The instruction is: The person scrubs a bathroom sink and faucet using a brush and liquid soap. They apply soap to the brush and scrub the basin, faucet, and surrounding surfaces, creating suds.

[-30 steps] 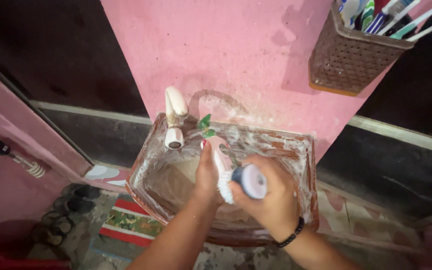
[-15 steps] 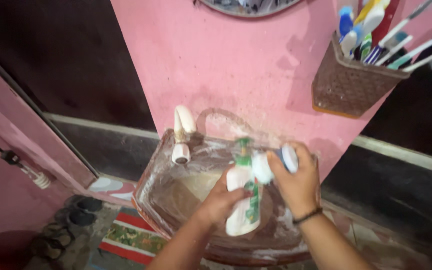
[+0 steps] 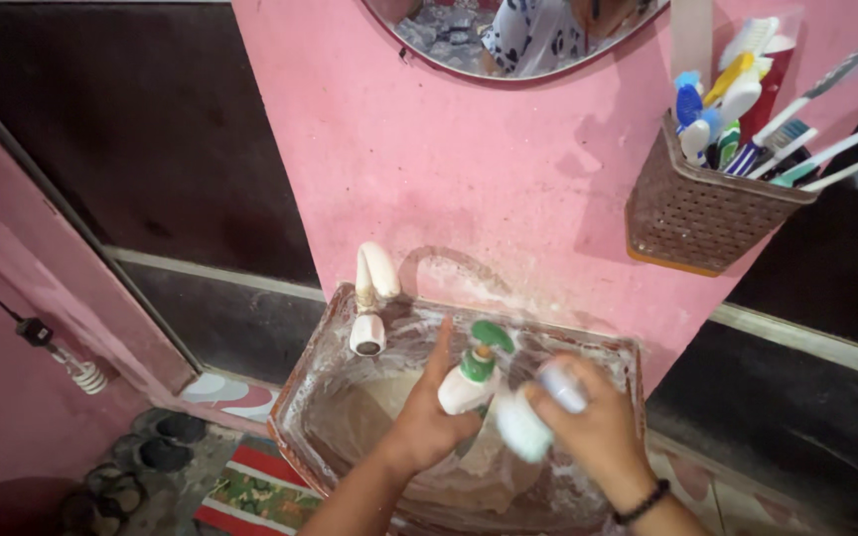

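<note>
**Pump bottle and brush held over the wash basin**

The left hand (image 3: pixel 427 422) is closed around a white pump bottle (image 3: pixel 469 382) with a green pump head. The bottle stands nearly upright, just above the middle of the basin (image 3: pixel 315 382), close beside the white tap (image 3: pixel 371 298). The right hand (image 3: pixel 593 427) is wrapped around a pale, blurred object that looks like a scrubbing brush (image 3: pixel 526 425); I cannot tell its exact shape because of the motion blur. The brush end is just beside the bottle, maybe touching it.

By my judgement, the step in hand is putting liquid from the bottle on the brush, over the soapy basin. The next move seems to need one free finger or the palm on the pump head, with the brush kept right under the nozzle.

Compared with half a second ago, the bottle now stands more upright and higher in the left hand, and the right hand has come lower and nearer to it. The view has also tilted up, so the mirror (image 3: pixel 518 35) and the brown basket (image 3: pixel 707 213) of toothbrushes on the pink wall (image 3: pixel 489 169) show more fully.
</note>
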